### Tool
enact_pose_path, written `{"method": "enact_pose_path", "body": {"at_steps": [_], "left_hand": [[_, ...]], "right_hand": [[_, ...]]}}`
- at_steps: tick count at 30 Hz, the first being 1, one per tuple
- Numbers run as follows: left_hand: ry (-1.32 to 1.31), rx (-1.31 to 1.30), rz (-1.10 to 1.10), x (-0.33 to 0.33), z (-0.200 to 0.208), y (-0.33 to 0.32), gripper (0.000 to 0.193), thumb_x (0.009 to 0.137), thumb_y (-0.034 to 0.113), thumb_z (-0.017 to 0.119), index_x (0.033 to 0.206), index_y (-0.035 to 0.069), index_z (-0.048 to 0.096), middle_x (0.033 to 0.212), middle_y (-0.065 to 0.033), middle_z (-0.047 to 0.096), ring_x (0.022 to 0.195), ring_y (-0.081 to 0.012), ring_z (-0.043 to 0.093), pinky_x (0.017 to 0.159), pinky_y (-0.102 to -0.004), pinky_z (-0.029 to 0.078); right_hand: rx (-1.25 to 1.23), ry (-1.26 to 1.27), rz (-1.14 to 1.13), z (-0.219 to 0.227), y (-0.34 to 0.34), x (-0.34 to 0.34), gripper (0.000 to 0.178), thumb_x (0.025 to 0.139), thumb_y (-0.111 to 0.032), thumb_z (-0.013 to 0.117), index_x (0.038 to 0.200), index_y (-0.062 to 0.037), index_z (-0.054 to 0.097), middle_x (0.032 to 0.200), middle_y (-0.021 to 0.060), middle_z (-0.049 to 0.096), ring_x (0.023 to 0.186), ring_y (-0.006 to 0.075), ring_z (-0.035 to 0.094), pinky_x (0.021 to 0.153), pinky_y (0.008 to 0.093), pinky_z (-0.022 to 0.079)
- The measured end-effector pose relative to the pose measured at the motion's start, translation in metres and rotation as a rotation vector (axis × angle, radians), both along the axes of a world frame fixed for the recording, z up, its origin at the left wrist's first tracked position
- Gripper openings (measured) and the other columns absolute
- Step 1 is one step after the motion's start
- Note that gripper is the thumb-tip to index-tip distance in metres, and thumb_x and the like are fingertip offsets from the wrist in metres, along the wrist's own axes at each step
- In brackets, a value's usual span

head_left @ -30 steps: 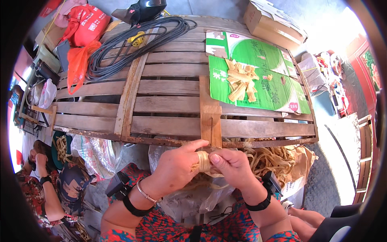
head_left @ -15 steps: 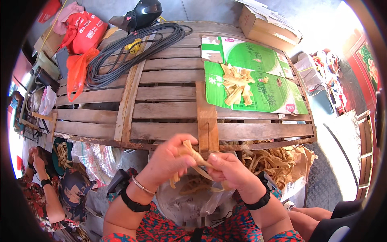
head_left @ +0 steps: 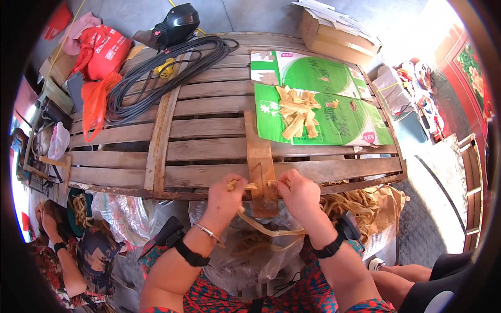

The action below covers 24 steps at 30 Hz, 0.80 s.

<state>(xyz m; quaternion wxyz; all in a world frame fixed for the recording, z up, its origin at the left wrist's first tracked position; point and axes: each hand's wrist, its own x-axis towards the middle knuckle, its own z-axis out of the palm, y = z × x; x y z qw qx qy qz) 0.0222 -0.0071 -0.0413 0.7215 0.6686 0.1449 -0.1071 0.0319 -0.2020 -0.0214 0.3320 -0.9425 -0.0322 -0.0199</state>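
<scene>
Both hands at the near edge of the slatted wooden platform [head_left: 209,130]. Left hand [head_left: 225,196] is fisted tight on 1 end of a tan fibre strip [head_left: 266,228], right hand [head_left: 298,192] pinched on the other end. The strip sags in a loop between them, below the platform edge, over a clear plastic bag [head_left: 245,250]. Hands are apart, either side of a short upright wooden plank [head_left: 259,161] that crosses the slats. Black band on each wrist, thin bracelet on the left.

Packages and labels:
- 2 flattened green cardboard cartons [head_left: 323,104] far right on the platform, white borders, big darker green circle on the upper 1. Printed text present, not copied.
- Pile of cut tan strips [head_left: 297,112] on the lower carton.
- Brown cardboard box [head_left: 334,31] beyond the far right corner, flaps open.
- Red bag [head_left: 102,52] and orange plastic bag [head_left: 96,101] at far left.
- Red panel with flower pattern [head_left: 469,68] at right edge.

Other: black cable coil [head_left: 167,73] far left on the slats, black helmet-like object [head_left: 175,26] behind it. Loose heap of tan fibre [head_left: 365,203] on brown paper under the right corner. Another person [head_left: 57,250] sits low left, hand raised to the head.
</scene>
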Motion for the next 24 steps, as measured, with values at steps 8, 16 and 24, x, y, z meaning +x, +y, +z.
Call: {"method": "enact_pose_path", "body": {"at_steps": [8,16,24], "left_hand": [[-0.469,0.209,-0.07,-0.043,0.017,-0.003,0.016,0.093,0.01,0.055,0.097,-0.001,0.066,0.091,-0.0087,0.066,0.082,-0.0152,0.06,0.071,-0.0309,0.049],[0.119,-0.345,-0.948,-0.059,0.069,0.002,0.015,0.088,0.011,0.063,0.086,-0.004,0.063,0.082,-0.0115,0.069,0.069,-0.0139,0.063,0.064,-0.0251,0.05],[-0.818,0.436,-0.585,-0.039,0.072,0.012,0.034,0.073,0.022,0.08,0.104,0.009,0.073,0.076,-0.0067,0.062,0.063,-0.0188,0.057,0.056,-0.0295,0.043]], "right_hand": [[0.103,-0.231,0.353,0.024,0.027,-0.039,0.011,0.082,-0.011,0.06,0.093,-0.0112,0.058,0.071,0.0108,0.063,0.063,0.0301,0.064,0.053,0.0423,0.049],[0.533,-0.455,0.663,0.036,0.011,-0.045,0.01,0.088,-0.011,0.059,0.095,-0.0043,0.063,0.066,0.0071,0.06,0.053,0.0276,0.057,0.048,0.0353,0.044],[0.891,0.96,0.295,0.033,0.015,-0.046,0.025,0.094,-0.025,0.061,0.076,-0.007,0.061,0.055,-0.0008,0.05,0.046,0.0054,0.043,0.04,0.0242,0.03]]}}
